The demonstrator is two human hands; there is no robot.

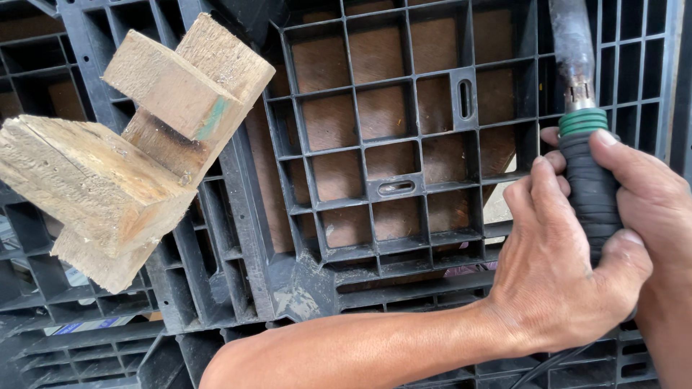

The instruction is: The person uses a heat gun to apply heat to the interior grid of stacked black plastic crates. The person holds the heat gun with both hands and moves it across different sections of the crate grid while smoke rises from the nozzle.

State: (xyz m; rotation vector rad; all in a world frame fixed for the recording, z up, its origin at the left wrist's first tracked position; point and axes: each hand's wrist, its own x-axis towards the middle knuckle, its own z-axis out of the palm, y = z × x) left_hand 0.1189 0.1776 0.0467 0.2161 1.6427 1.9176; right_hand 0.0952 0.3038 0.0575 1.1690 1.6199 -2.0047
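Observation:
Both hands hold one tool at the right. Its black tape-wrapped handle (591, 191) has a green ring on top, and a dirty metal shaft (574, 50) rises to the top edge. My left hand (555, 274) reaches across from the lower left and wraps the handle from below, thumb round its base. My right hand (641, 187) comes in from the right edge, with its fingers over the handle's upper side. The tool's tip is out of view. A dark cord (548, 364) trails off below my left wrist.
A black plastic grid pallet (375, 187) fills the view, with brown ground showing through its openings. A cluster of rough wooden blocks (122, 151) joined together lies on the pallet at the upper left. More black grid pallets (79, 346) lie at the lower left.

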